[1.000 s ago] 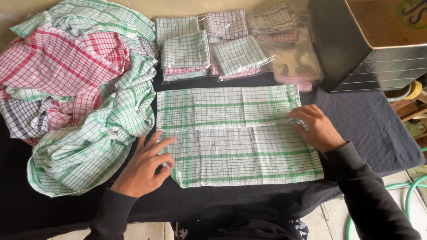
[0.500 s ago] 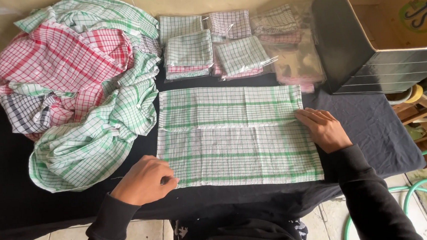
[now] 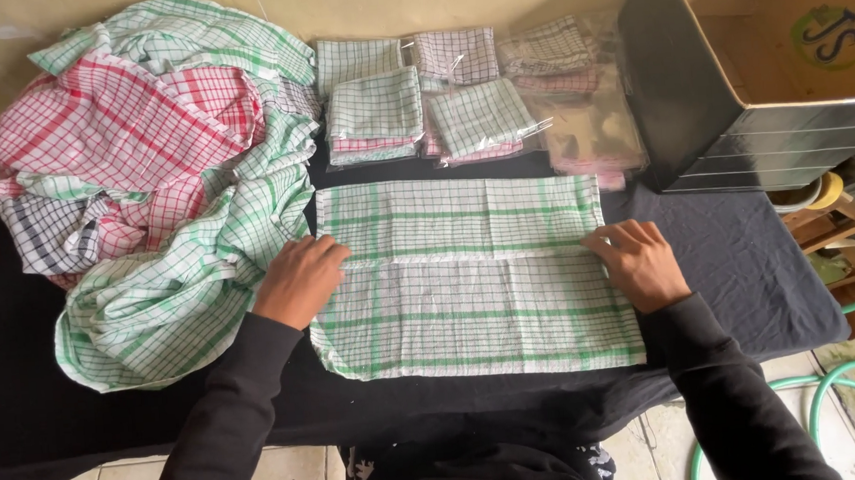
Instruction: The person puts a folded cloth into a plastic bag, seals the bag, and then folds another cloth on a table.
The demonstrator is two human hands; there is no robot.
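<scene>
The fingers (image 3: 321, 260) of the left hand (image 3: 300, 279) lie curled and pressed down on the left edge of the white cloth with green checks (image 3: 465, 277), at the level of a crease that runs across its middle. The fingers (image 3: 603, 243) of the right hand (image 3: 640, 263) lie flat and slightly spread on the right end of the same crease; neither hand pinches or lifts anything. The cloth lies spread flat on the black-covered bench (image 3: 740, 258), squarely in front of the person.

To do this step well, I judge both hands should press evenly at the two ends of the crease, so the fold line stays straight and the green stripes line up on both halves. Any ripple near the middle is best smoothed outward, toward the edges.

Just beside the left hand a loose heap of red, green and dark checked cloths (image 3: 142, 180) touches the spread cloth's corner; it could drag into the fold. Beyond the far edge lie folded cloths in clear plastic bags (image 3: 467, 87), and an open cardboard box (image 3: 776, 55) stands to the right.
</scene>
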